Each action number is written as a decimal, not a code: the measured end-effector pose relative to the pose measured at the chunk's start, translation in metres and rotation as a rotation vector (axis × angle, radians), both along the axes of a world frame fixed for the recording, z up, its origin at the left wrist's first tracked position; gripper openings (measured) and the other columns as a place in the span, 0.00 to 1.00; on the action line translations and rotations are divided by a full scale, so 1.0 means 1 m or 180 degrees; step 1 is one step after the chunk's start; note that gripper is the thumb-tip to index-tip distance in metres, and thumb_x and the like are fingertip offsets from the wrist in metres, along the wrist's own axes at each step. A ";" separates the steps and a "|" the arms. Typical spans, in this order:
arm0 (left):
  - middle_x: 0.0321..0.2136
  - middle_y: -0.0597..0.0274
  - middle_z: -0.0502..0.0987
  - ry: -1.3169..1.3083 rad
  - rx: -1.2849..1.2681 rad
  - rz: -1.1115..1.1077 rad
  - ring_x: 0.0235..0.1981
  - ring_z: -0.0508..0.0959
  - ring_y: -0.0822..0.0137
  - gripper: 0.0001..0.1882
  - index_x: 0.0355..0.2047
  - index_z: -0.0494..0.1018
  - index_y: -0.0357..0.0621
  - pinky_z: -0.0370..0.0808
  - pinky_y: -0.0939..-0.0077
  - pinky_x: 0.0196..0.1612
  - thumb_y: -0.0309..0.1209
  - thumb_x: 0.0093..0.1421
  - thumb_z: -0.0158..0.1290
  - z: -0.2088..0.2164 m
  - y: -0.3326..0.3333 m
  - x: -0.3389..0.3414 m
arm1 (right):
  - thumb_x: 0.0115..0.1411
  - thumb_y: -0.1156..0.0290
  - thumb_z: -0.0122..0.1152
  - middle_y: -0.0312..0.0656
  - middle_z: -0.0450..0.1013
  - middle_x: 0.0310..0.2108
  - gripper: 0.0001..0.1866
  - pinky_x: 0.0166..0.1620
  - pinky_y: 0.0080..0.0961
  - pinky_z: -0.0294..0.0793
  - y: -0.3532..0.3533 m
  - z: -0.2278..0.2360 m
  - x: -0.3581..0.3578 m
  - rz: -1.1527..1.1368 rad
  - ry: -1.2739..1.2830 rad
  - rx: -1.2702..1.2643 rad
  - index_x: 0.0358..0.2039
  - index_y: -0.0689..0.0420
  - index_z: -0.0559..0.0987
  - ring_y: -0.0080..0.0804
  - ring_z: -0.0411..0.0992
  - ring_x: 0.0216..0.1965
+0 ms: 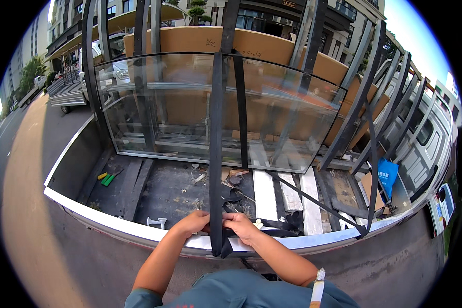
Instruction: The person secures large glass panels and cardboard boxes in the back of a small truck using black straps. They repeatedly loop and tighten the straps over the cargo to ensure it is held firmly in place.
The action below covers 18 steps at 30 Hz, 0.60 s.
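A broad black strap (216, 154) runs down the middle of the view, across a framed glass panel (174, 113), to the side wall of a truck bed. At the wall's top edge, my left hand (194, 224) has its fingers closed at the strap's left side. My right hand (241, 226) grips it from the right, and the fingertips of both are partly hidden behind the webbing. Below them the strap's loose end hangs folded over the silver side wall (303, 241). The glass stands tilted against upright metal posts.
Large cardboard sheets (190, 38) stand behind the glass. White boards (265, 195), green-handled tools (107, 179) and a white plastic piece (156, 222) lie on the bed. Another strap (313, 200) slants to the right. A blue bag (387, 177) sits near the cab. A cigarette (317, 292) juts up low right.
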<state>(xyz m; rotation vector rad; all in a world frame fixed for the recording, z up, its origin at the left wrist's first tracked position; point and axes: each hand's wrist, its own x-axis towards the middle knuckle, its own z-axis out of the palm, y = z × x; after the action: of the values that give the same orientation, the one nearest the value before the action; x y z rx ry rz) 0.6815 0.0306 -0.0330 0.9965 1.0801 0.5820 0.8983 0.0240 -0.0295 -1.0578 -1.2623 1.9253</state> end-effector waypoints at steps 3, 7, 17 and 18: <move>0.37 0.56 0.84 -0.0079 -0.0012 0.0253 0.36 0.85 0.67 0.17 0.47 0.78 0.36 0.83 0.71 0.45 0.40 0.72 0.54 -0.007 -0.001 -0.007 | 0.68 0.76 0.57 0.41 0.81 0.48 0.16 0.57 0.21 0.73 -0.003 -0.008 -0.003 0.0101 0.0071 0.0269 0.55 0.65 0.81 0.24 0.76 0.50; 0.36 0.58 0.84 -0.0171 0.0006 0.0696 0.36 0.86 0.66 0.09 0.43 0.74 0.43 0.84 0.68 0.44 0.35 0.72 0.53 0.002 -0.003 -0.019 | 0.69 0.77 0.57 0.38 0.77 0.55 0.17 0.60 0.23 0.71 -0.009 -0.007 -0.008 -0.0084 0.0242 0.0782 0.56 0.64 0.80 0.25 0.74 0.55; 0.23 0.66 0.71 -0.1751 0.0628 0.2882 0.27 0.74 0.67 0.10 0.34 0.67 0.50 0.75 0.66 0.38 0.37 0.74 0.52 0.019 -0.037 0.018 | 0.67 0.63 0.60 0.47 0.78 0.48 0.16 0.53 0.40 0.76 -0.029 -0.017 0.042 -0.0134 -0.1599 0.2867 0.49 0.59 0.82 0.49 0.76 0.51; 0.22 0.67 0.70 -0.1873 0.0743 0.2931 0.26 0.72 0.68 0.11 0.34 0.67 0.50 0.74 0.66 0.37 0.37 0.74 0.52 0.018 -0.039 0.020 | 0.68 0.62 0.60 0.47 0.78 0.47 0.16 0.52 0.42 0.77 -0.032 -0.017 0.047 -0.0091 -0.1758 0.3029 0.49 0.58 0.82 0.51 0.76 0.50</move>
<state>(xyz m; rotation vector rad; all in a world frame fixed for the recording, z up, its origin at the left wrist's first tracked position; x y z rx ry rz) 0.7017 -0.0089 -0.0155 0.4056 0.8975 1.6632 0.9454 -0.0085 -0.0460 -1.0537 -2.1186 0.7737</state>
